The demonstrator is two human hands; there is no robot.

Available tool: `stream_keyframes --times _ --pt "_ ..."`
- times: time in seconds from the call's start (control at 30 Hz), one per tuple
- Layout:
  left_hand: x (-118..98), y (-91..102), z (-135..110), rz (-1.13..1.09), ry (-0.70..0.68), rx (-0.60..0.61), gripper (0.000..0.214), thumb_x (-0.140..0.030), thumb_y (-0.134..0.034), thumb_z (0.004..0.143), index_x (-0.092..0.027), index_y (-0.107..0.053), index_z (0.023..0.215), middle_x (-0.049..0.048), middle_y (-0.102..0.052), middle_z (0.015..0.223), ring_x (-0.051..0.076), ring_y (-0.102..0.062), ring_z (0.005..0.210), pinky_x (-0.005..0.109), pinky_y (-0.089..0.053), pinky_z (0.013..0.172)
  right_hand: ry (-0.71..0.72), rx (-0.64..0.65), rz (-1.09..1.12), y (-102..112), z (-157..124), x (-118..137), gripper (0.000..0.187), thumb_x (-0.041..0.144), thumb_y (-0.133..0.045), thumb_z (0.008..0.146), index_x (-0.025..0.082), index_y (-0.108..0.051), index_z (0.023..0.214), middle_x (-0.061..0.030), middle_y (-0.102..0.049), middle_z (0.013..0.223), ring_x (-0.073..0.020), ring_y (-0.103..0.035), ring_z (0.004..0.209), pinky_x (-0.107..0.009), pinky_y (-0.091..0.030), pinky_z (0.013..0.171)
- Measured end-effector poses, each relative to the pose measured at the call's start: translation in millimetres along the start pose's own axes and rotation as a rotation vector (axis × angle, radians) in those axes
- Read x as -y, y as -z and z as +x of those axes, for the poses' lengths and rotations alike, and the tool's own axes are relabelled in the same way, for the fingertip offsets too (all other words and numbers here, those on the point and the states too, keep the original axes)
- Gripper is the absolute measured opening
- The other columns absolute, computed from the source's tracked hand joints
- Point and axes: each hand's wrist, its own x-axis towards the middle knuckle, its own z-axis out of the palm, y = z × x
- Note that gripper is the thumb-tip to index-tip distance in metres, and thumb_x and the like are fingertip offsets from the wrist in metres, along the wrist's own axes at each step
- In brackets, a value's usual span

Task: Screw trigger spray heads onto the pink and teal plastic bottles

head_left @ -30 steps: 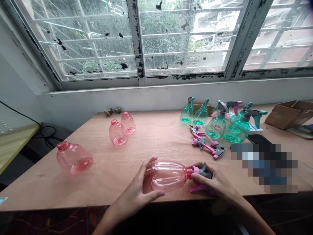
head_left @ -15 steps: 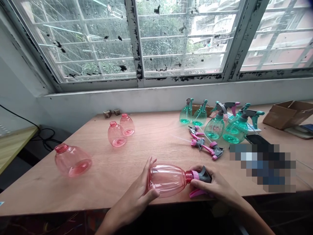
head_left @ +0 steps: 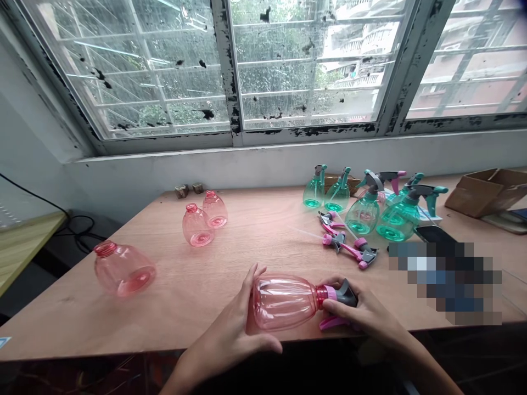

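Note:
A clear pink spray bottle (head_left: 284, 303) lies on its side near the table's front edge, its base to the left. My right hand (head_left: 358, 307) is closed around its grey and pink trigger head (head_left: 343, 294) at the neck, with the pink trigger pointing toward me. At the base is my left hand (head_left: 242, 323), open, its fingers stretched along the bottom and the thumb spread away from the bottle. Beyond my right hand lie several loose pink and grey trigger heads (head_left: 348, 244) with thin tubes.
Three headless pink bottles (head_left: 123, 269) stand on the left. At the back right are green spray bottles (head_left: 362, 211), a cardboard box (head_left: 486, 192) and a dark phone (head_left: 436, 236) beside a blurred patch. Two small blocks (head_left: 181, 191) sit near the wall under the window.
My left thumb has lifted off the bottle and swung toward me, opening the hand. My right hand keeps its hold on the trigger head, and the bottle has barely shifted.

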Motion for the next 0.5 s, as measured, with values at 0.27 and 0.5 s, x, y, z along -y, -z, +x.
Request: stream_keyframes --times 0.27,0.5 --pt "-1.7 4.5 -1.8 -0.084 -0.001 0.014 0.094 -0.053 -0.063 0.095 -0.034 0.002 0.16 0.0065 -0.017 0.168 0.031 -0.017 0.154 0.051 -0.017 0.125 0.018 -0.013 -0.048 0.1 -0.2 0.6 0.032 0.044 -0.074 0.083 0.019 -0.07 0.102 -0.0024 -0.075 0.084 -0.0235 -0.072 0.077 -0.03 -0.057 0.069" --pt "-0.9 -1.0 0.7 0.072 -0.022 -0.008 0.114 -0.04 -0.082 0.084 -0.038 0.004 0.159 0.0059 -0.013 0.169 0.029 -0.019 0.153 0.048 -0.019 0.126 -0.011 -0.031 0.002 -1.6 -0.8 0.3 0.034 0.047 -0.075 0.083 0.018 -0.068 0.098 -0.0004 -0.072 0.079 -0.0211 -0.069 0.073 -0.029 -0.054 0.067"
